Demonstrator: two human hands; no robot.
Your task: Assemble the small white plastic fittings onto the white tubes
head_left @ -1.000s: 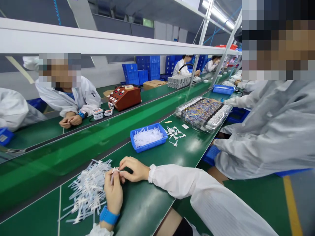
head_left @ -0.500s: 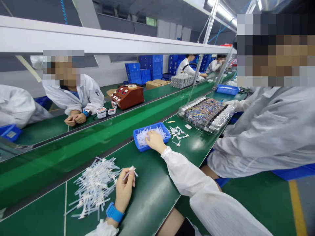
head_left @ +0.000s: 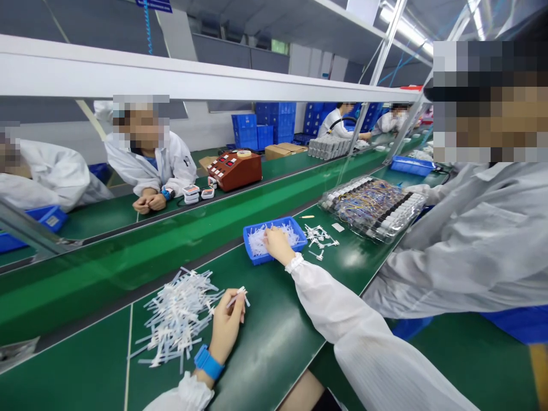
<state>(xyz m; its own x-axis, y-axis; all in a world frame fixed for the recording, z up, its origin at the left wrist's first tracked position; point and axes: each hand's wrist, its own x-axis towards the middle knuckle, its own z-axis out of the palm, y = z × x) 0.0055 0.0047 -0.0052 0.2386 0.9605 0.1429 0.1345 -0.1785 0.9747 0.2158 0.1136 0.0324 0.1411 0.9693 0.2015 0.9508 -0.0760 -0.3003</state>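
Note:
My left hand (head_left: pixel 226 322), with a blue band at the wrist, pinches a small white plastic connector with translucent tubes (head_left: pixel 242 292) just above the green bench. Beside it on the left lies a loose pile of similar white pieces with tubes (head_left: pixel 182 314). My right hand (head_left: pixel 279 244) reaches into a blue tray (head_left: pixel 257 261) filled with short translucent tubes (head_left: pixel 257 241). Its fingers are bent together among them, and the fingertips are partly hidden, so what they grip is unclear. Right of the tray, several small white connectors (head_left: pixel 319 237) lie scattered.
A plastic-wrapped pack of wired parts (head_left: pixel 372 206) sits farther right, close to a co-worker in a white coat (head_left: pixel 483 240). Beyond the green conveyor (head_left: pixel 171 234) stands a brown control box (head_left: pixel 235 171). Another person's clasped hands (head_left: pixel 149 201) rest across the line. A white beam (head_left: pixel 214 83) runs overhead.
The whole view has shifted, so things appear farther right. My left hand still holds its piece, and my right hand stays in the blue tray.

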